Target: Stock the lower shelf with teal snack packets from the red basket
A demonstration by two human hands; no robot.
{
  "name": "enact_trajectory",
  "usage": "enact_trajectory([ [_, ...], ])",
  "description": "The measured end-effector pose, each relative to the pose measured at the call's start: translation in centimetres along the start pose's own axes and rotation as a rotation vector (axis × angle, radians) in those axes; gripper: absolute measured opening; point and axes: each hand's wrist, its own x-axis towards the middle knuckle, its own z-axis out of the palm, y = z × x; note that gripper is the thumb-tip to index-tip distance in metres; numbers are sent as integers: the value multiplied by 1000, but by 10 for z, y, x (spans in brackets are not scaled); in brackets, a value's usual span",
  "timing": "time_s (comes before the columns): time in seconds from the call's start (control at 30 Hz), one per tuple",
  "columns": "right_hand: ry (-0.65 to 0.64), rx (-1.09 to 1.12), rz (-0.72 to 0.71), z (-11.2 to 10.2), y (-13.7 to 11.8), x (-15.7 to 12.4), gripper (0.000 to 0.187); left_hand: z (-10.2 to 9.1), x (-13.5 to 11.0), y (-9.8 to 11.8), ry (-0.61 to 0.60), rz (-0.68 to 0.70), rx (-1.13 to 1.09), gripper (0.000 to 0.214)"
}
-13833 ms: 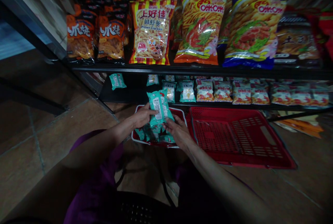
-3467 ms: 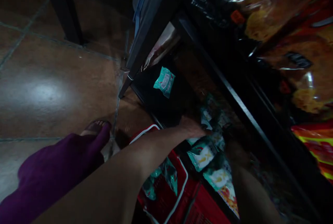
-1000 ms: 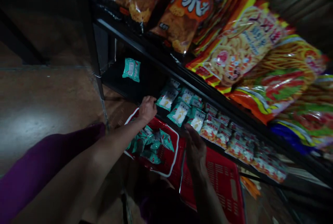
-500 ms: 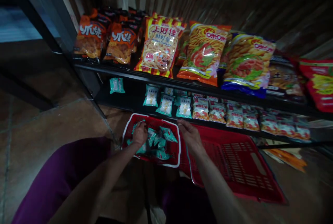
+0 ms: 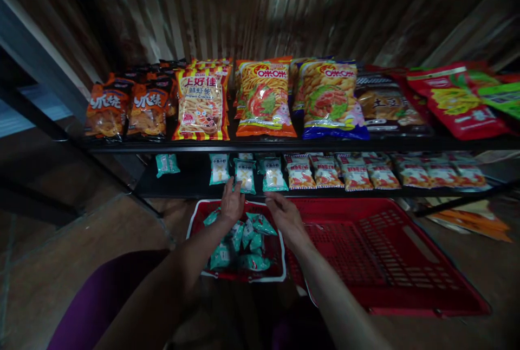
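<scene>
My left hand reaches over the back rim of a small red basket with a white edge. Its fingers are stretched out at the front of a teal-and-white snack packet on the lower shelf; whether they touch it I cannot tell. My right hand hovers by the basket's right back corner, fingers loosely extended and nothing visible in them. Just above it stands another teal packet. Several teal packets lie loose inside the basket, partly hidden by my left forearm.
A larger red basket sits on the floor to the right. Red-and-white packets line the lower shelf, with a lone teal packet at its left. Bigger snack bags fill the upper shelf, which overhangs the lower row.
My left hand has come up out of the small basket to the lower shelf's front packets. My right hand stays near the basket's right back corner. The view has shifted.
</scene>
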Motion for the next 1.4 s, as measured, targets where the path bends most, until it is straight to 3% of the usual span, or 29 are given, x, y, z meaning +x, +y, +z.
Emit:
enact_trajectory([
  [0.13,-19,-138,-53,10,14,18,38,5,13,13,-44,-76,68,46],
  [0.3,-60,-212,-148,36,31,69,41,11,17,12,-92,-84,111,54],
  [0.5,-93,-251,-103,59,53,113,36,25,20,11,-66,-43,76,56],
  [0.87,-53,-274,-143,64,48,108,52,33,24,17,-27,0,-56,56],
  [1.17,-12,-332,-202,72,47,113,47,31,35,13,-52,-15,-85,50],
  [1.4,44,-382,-255,75,51,113,48,36,28,6,-53,25,-97,58],
])
